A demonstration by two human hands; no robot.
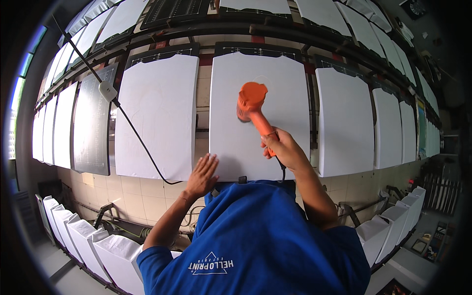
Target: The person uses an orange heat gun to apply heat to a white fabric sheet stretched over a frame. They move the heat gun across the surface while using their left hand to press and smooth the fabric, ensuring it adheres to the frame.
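Observation:
My right hand [285,147] is wrapped round the handle of an orange heat gun [252,96]. The gun hangs over the middle of a white garment [260,152], which is stretched flat on a black printing board [258,49]. Its nozzle, on the left side, is mostly out of sight, so I cannot tell how near it is to the fabric. From the handle's end a black cord runs down toward my body. At the garment's near left corner lies my left hand [202,174], fingers stretched out and holding nothing.
To the left, a white garment [155,118] covers the neighbouring board, with a black cable [140,140] and a white inline box [107,91] hanging across it. Another covered board [345,123] stands at right. A bare metallic board [93,123] sits farther left. Behind me runs another row of covered boards [118,258].

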